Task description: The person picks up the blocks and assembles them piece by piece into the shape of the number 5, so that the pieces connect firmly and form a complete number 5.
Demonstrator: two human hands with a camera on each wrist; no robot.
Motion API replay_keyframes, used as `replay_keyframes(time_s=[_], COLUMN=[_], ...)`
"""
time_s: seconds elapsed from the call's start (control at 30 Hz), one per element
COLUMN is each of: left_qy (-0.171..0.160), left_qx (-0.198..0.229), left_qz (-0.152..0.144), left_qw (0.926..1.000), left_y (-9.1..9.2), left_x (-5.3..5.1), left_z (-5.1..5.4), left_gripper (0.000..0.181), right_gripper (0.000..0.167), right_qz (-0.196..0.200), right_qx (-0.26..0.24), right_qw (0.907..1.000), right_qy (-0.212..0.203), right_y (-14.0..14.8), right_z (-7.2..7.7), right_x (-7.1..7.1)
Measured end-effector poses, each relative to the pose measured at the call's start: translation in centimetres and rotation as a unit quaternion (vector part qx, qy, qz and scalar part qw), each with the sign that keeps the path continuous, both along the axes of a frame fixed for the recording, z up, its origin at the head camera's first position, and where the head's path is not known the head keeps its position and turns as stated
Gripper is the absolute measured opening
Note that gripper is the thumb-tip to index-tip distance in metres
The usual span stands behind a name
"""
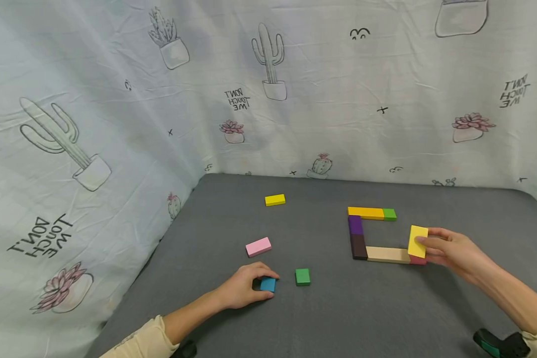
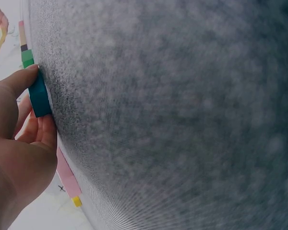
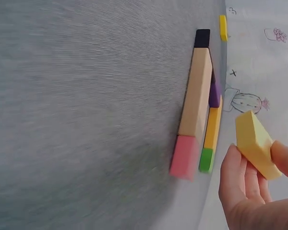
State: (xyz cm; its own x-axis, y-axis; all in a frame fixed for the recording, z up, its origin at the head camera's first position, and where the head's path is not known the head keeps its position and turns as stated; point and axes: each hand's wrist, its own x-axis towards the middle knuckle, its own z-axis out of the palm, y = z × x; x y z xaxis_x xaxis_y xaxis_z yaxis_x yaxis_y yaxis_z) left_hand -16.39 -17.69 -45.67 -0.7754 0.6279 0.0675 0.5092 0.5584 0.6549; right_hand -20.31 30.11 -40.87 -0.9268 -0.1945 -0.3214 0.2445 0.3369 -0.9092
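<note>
My right hand [image 1: 461, 253] pinches a yellow block [image 1: 417, 241], held above the red-pink block [image 1: 418, 260] at the right end of a three-sided block outline. In the right wrist view the yellow block [image 3: 254, 143] hangs between thumb and fingers, apart from the pink block [image 3: 185, 157]. My left hand [image 1: 243, 287] grips a blue block [image 1: 268, 284] on the grey surface, thumb and fingers at opposite ends; the left wrist view shows the blue block [image 2: 39, 96] too. A green block [image 1: 302, 277] lies just right of that hand.
The outline has an orange block [image 1: 366, 213], light green [image 1: 389, 214], purple [image 1: 355, 224], dark brown [image 1: 359, 247] and beige blocks [image 1: 388, 254]. A pink block [image 1: 258, 247] and another yellow block [image 1: 275, 200] lie farther left. Patterned cloth [image 1: 313, 89] hangs behind the grey surface [image 1: 331, 318].
</note>
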Motion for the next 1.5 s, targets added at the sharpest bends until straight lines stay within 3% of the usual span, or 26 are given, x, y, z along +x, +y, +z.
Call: replay_keyframes(time_s=[0.4,0.53,0.73,1.0,1.5], left_qy=[0.007,0.008,0.011,0.006,0.009], left_qx=[0.002,0.002,0.002,0.004,0.001], left_qz=[0.003,0.007,0.008,0.002,0.001], left_qw=[1.0000,0.9999,0.9999,1.0000,1.0000], left_y=[-0.4,-0.5,-0.5,-0.3,0.0], left_x=[0.1,0.2,0.1,0.1,0.1], left_z=[0.0,0.0,0.0,0.1,0.1], left_gripper=[0.033,0.033,0.033,0.033,0.034], right_gripper=[0.087,0.085,0.085,0.084,0.071], right_qz=[-0.006,-0.007,-0.042,-0.055,-0.058], right_qx=[0.015,0.025,0.054,0.090,0.081], right_qw=[0.9958,0.9941,0.9893,0.9884,0.9914], right_qy=[-0.090,-0.106,-0.129,-0.109,-0.085], right_y=[1.4,1.0,0.0,-0.5,-1.0], right_z=[-1.4,-2.3,-2.7,-2.2,-1.9], right_x=[3.2,3.7,3.5,3.4,4.1])
